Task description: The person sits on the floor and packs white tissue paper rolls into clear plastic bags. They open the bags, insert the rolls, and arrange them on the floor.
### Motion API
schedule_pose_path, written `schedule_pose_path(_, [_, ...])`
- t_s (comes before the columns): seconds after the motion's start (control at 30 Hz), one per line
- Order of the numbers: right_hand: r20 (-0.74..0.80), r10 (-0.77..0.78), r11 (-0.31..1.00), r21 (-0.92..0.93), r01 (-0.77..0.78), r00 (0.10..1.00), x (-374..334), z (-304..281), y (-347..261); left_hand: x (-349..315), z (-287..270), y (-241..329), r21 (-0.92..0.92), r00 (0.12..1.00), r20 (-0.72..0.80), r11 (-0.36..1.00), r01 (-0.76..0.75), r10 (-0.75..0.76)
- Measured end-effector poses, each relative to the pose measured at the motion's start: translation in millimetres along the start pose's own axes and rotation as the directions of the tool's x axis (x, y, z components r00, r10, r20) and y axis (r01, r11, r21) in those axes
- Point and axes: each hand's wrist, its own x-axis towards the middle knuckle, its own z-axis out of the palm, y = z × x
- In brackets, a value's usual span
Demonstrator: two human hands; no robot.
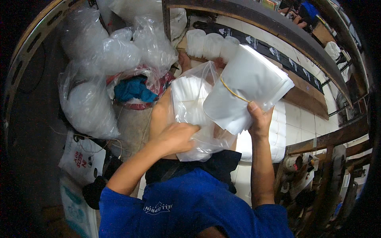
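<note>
In my right hand (260,119) is a thick bundle of whitish translucent plastic sheets (252,85), tilted and raised over my lap. A yellow rubber band (234,91) runs around it, and my thumb presses on its near face. My left hand (178,137) is closed on the near part of a clear plastic bag (204,148) that lies across my lap. Inside the bag sits another white bundle (188,89), partly veiled by the film. The raised bundle overlaps the bag's right side and hides some of it. My left fingertips are partly covered by film.
Large clear bags stuffed with plastic (95,105) crowd the left, beside a teal cloth (133,89). Several translucent rolled pieces (210,44) stand ahead. Right of my legs is a white padded-looking stack (279,137). A dark beam (258,22) crosses the far side; wooden racking (329,178) stands right.
</note>
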Motion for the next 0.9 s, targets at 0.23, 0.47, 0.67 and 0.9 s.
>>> schedule_pose_path(0.23, [0.188, -0.072, 0.951, -0.284, 0.124, 0.980, 6.4, 41.6, -13.1, -51.3, -62.8, 1.3, -0.191, 0.779, -0.614, 0.933, -0.304, 0.128])
schedule_pose_path(0.47, [0.306, -0.038, 0.842, -0.503, 0.195, 0.951, 1.5, 62.1, 10.7, -17.7, -49.8, -4.1, -0.302, 0.557, -0.829, 0.789, -0.535, 0.061])
schedule_pose_path(0.67, [0.502, 0.403, 0.843, -0.528, -0.098, 0.765, -46.5, 44.8, -6.6, -26.3, -47.6, -10.3, -0.292, 0.611, -0.776, 0.769, -0.570, 0.158])
schedule_pose_path(0.9, [0.377, 0.873, 0.460, -0.427, -0.779, 0.309, -46.8, 18.3, -14.8, -38.5, -46.6, 6.1, -0.337, 0.730, -0.587, 0.713, -0.614, 0.351])
